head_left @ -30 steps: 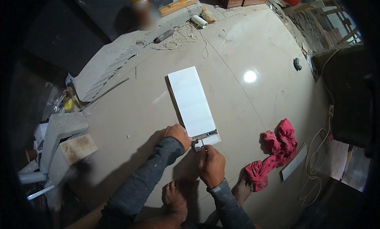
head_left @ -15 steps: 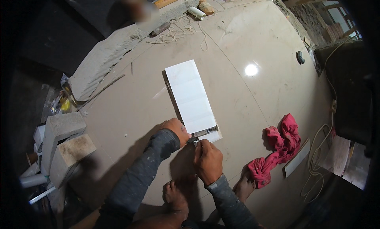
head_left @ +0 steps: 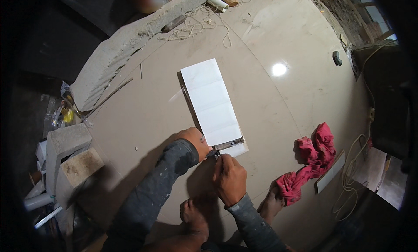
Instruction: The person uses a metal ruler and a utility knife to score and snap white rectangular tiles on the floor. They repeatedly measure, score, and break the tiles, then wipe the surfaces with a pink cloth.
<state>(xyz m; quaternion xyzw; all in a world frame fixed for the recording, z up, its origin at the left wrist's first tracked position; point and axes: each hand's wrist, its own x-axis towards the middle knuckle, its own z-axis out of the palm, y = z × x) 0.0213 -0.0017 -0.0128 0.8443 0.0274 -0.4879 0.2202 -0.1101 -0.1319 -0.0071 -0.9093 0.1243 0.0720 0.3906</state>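
Observation:
On the floor in front of me lies a long white tile (head_left: 211, 102), with faint lines across it. Across its near end sits a narrow metal bar (head_left: 230, 143) with a dark right end. My left hand (head_left: 196, 140) is closed at the bar's left end and presses down there; its fingertips are partly hidden. My right hand (head_left: 229, 178) is just below the bar, thumb and fingers pinched round a thin dark tool (head_left: 217, 153) whose tip is at the tile's near left corner. Its kind is too small to tell.
A crumpled red cloth (head_left: 307, 165) lies at the right, beside a narrow tile strip (head_left: 331, 173) and a looped cable (head_left: 348, 178). Concrete blocks (head_left: 67, 141) stand at the left. Tangled string (head_left: 191, 29) and a long concrete slab (head_left: 117, 45) are at the far side.
The view has shifted slightly, so the floor items appear a little displaced. Both hands stay at the tile's near end with little visible movement.

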